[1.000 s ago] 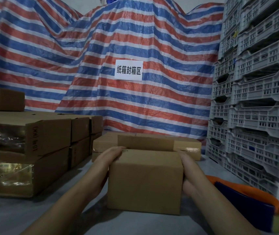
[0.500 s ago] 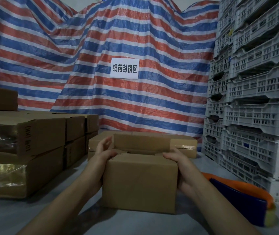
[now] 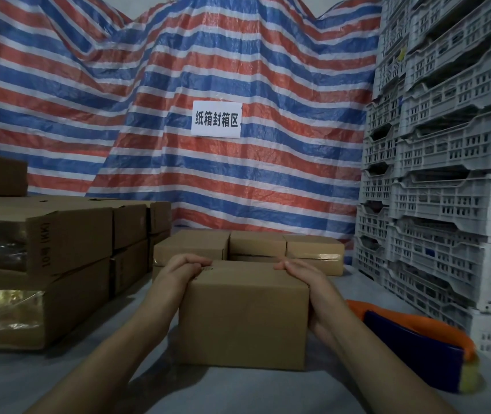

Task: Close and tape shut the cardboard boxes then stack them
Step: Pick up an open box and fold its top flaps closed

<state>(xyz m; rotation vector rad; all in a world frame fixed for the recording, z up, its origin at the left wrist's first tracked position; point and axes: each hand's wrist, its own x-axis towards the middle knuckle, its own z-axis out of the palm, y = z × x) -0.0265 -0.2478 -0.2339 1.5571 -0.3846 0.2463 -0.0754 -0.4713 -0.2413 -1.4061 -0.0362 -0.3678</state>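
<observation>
Both hands (image 3: 183,271) (image 3: 301,274) grasping cardboard box (image 3: 244,318), grey table (image 3: 14,380), striped tarp (image 3: 238,189), possibly crates (image 3: 453,189) right

Warehouse packing corner: stacked crates (image 3: 453,186), cartons (image 3: 68,234)

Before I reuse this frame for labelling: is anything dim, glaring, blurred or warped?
Head view: dim overall; glare on the plastic windows of the left stacked boxes; wide-angle bowing tilts the crates; the tape dispenser smears at the lower right edge; the held box looks sharp.
</observation>
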